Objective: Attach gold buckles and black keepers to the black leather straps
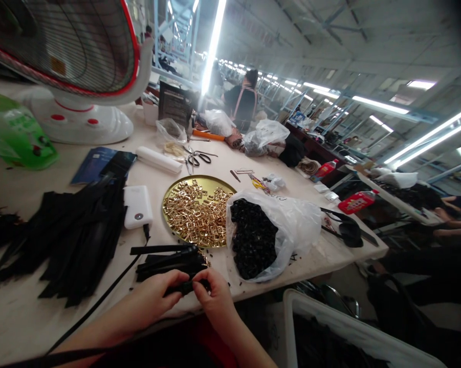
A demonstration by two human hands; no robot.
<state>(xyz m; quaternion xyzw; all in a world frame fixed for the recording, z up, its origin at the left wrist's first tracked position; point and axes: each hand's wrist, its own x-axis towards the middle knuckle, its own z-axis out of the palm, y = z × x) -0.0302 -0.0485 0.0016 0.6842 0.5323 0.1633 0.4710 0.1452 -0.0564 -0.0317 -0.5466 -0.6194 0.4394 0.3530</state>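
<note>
A black strip [186,289] is held at the near edge of the table [111,296], its long axis running roughly left to right; which end is its front cannot be told. It is pinched between the closed fingertips of the left hand [159,292] and the right hand [217,295]. It could be twisted or dropped if either pinch were loosened. Just beyond, the stacked strips [167,264] could be scattered by a knuckle, and black pieces [253,240] spilled if the plastic bag [301,220] were knocked.
</note>
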